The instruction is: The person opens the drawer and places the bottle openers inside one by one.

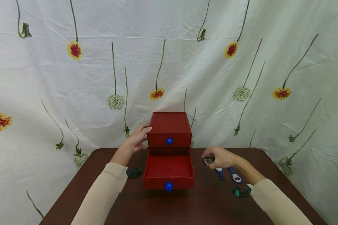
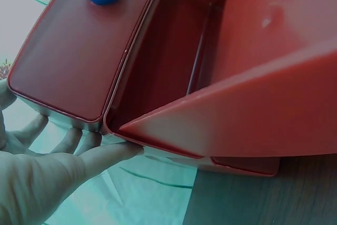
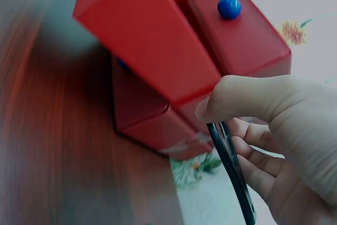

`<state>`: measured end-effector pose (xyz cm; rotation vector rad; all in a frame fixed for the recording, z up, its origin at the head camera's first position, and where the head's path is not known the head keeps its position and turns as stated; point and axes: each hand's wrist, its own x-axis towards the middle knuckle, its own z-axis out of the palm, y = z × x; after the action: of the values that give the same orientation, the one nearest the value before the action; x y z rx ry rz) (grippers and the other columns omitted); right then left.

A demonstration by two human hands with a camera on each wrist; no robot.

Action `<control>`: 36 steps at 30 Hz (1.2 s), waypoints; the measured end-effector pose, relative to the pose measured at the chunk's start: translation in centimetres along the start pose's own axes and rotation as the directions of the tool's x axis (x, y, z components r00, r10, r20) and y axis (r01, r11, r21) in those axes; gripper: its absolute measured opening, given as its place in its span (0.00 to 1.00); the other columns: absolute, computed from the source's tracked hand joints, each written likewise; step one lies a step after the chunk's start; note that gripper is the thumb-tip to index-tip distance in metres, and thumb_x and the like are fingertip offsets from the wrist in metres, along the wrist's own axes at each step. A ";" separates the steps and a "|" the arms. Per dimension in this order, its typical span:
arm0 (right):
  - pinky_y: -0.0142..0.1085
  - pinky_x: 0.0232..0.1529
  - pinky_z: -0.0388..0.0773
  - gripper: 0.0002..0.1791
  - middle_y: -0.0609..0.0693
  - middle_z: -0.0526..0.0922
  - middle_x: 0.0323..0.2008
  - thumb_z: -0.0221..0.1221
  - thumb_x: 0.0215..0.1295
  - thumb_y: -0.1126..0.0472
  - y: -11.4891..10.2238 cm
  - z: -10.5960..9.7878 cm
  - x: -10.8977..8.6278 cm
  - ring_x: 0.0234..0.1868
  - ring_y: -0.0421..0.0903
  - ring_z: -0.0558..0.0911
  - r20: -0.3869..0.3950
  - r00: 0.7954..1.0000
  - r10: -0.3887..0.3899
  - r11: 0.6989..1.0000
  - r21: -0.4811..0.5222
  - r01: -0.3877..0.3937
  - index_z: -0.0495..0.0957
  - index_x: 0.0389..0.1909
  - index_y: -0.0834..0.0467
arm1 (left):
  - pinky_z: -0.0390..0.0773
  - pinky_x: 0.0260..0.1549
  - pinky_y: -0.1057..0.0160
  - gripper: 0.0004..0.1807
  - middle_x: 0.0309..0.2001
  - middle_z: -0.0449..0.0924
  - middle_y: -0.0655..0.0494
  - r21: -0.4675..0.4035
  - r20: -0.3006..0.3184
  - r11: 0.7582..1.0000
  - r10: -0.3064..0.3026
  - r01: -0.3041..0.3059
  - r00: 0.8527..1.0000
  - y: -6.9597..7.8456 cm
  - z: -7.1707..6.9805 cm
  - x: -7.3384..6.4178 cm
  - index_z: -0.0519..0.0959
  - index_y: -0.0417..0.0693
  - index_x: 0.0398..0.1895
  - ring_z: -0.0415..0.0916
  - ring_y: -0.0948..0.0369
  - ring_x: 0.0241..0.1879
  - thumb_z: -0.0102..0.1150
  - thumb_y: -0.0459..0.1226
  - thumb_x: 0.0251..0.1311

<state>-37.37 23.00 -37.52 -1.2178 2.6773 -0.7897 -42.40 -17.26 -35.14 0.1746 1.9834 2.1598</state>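
A red drawer cabinet [image 1: 169, 122] with blue knobs stands at the middle of the table. Its middle drawer [image 1: 169, 183] is pulled out, its red floor showing; the top drawer [image 1: 157, 140] is closed, and a lower drawer [image 3: 137, 96] sits beneath. My left hand [image 1: 136, 139] rests against the cabinet's left side, thumb and fingers laid along the panel. To the right of the pulled-out drawer, my right hand [image 1: 220, 157] pinches a black bottle opener [image 3: 231, 169] with a silvery insert between thumb and fingers, above the table. Fingers partly cover it.
Two blue bottle openers [image 1: 235, 176] with pale inserts lie on the dark table [image 1: 208, 206] below the right hand. Dark straps [image 1: 242, 191] are near both wrists. A pale flowered cloth [image 1: 169, 68] hangs behind the table.
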 end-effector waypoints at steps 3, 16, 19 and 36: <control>0.43 0.42 0.82 0.18 0.52 0.82 0.52 0.68 0.59 0.65 -1.1 -0.3 0.9 0.43 0.47 0.81 0.011 1.000 -0.017 1.000 -0.016 0.017 0.85 0.52 0.60 | 0.59 0.56 0.20 0.31 0.78 0.54 0.41 -0.003 -0.001 1.000 0.000 0.000 1.000 0.1 0.0 -0.1 0.52 0.52 0.81 0.53 0.41 0.76 0.46 0.47 0.82; 0.36 0.37 0.80 0.20 0.52 0.82 0.53 0.69 0.60 0.64 -4.7 -0.5 4.3 0.44 0.52 0.80 0.051 0.990 -0.133 0.988 -0.074 0.136 0.86 0.54 0.64 | 0.62 0.55 0.20 0.31 0.76 0.57 0.40 -0.010 0.002 1.000 0.005 -0.005 1.000 0.0 0.0 -0.1 0.53 0.52 0.81 0.56 0.41 0.75 0.46 0.46 0.82; 0.36 0.39 0.81 0.20 0.51 0.82 0.52 0.69 0.60 0.62 -5.3 -0.2 5.0 0.46 0.53 0.80 0.050 0.987 -0.150 0.984 -0.090 0.154 0.86 0.53 0.63 | 0.61 0.55 0.20 0.31 0.77 0.57 0.39 -0.005 0.002 1.000 0.002 -0.002 1.000 0.0 0.0 -0.1 0.52 0.52 0.81 0.55 0.41 0.75 0.45 0.46 0.83; 0.29 0.46 0.76 0.22 0.53 0.80 0.56 0.69 0.63 0.61 -10.1 3.5 11.1 0.53 0.48 0.78 0.172 0.956 -0.237 0.953 -0.152 0.264 0.85 0.58 0.62 | 0.58 0.56 0.19 0.30 0.77 0.55 0.40 -0.020 0.000 1.000 -0.002 0.002 1.000 0.0 0.2 0.1 0.53 0.52 0.81 0.54 0.41 0.76 0.45 0.47 0.83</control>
<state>-37.03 7.97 -34.18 -1.6143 2.5427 -0.4722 -42.44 -17.08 -35.08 0.1694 1.9595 2.1776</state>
